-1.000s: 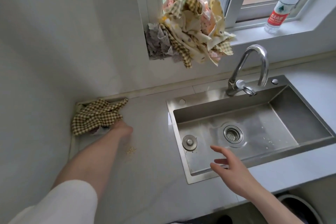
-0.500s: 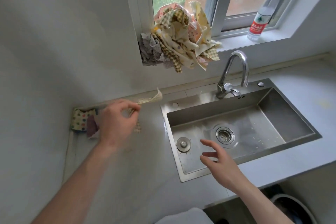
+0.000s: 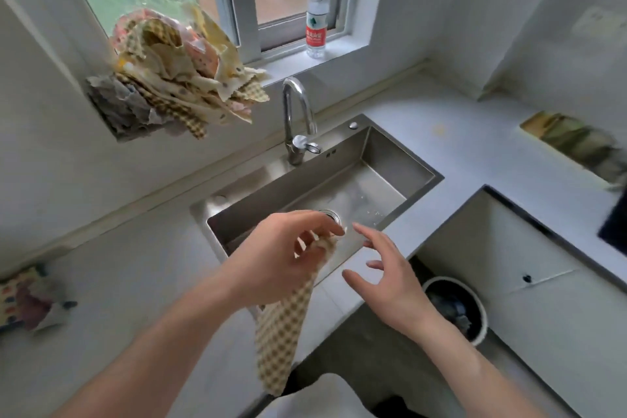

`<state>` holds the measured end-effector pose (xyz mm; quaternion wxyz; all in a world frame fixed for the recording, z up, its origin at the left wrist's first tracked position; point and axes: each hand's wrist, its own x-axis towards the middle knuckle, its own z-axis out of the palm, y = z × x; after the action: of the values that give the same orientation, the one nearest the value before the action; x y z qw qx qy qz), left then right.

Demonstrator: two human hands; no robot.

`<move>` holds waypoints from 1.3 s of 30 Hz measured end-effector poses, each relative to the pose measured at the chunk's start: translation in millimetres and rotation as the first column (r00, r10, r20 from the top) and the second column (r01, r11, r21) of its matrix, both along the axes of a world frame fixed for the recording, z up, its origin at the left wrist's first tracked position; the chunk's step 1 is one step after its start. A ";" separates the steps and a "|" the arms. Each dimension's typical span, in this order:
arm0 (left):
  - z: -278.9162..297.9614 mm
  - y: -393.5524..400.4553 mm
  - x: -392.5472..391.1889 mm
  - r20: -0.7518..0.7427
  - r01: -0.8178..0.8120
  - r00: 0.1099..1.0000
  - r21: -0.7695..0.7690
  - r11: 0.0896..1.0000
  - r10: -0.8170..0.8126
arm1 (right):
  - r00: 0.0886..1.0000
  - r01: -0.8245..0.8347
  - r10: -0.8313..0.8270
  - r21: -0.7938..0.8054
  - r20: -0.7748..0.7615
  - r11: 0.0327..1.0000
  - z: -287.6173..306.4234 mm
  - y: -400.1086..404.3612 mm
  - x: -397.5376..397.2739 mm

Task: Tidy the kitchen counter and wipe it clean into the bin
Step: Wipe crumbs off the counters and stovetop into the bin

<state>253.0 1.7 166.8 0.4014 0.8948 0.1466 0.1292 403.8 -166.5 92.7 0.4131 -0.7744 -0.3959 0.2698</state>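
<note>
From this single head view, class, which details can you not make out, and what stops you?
- Bin contents: dark and shadowed under the counter's edge.
- Bottle label text: too small to read.
- Checked cloth: its top is hidden behind the left hand gripping it.
- Patterned cloths at the left: cut off by the frame edge and blurred.
- Dark object at the right edge: cut off and blurred.
</note>
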 end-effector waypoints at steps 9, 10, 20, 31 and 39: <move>-3.0 -127.9 104.3 -0.133 0.262 0.957 0.028 0.965 -0.256 | 1.000 0.004 -0.005 -0.065 -0.005 0.998 3.8 -131.3 70.1; -4.1 -144.2 115.9 -0.142 0.276 0.953 0.036 0.960 -0.269 | 1.000 0.021 -0.021 -0.079 0.006 0.997 3.8 -148.0 79.6; -27.0 -273.1 226.2 -0.127 0.303 0.940 -0.112 0.946 -0.316 | 0.990 0.032 -0.057 -0.192 -0.128 0.981 -31.8 -276.6 175.0; -182.7 -260.2 373.1 -0.493 -0.100 0.846 -0.520 0.849 -0.202 | 0.871 0.314 -0.447 -0.472 -0.202 0.824 -120.2 -359.2 284.7; -329.9 -258.5 434.8 -0.877 -0.114 0.444 -0.258 0.959 -0.183 | 0.775 0.393 -0.603 -0.604 -0.188 0.694 -187.6 -392.9 371.2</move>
<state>687.8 -256.8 -163.2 0.3881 0.7643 0.3341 -0.3919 774.9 -559.3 -94.9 0.3070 -0.8702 0.0106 0.3852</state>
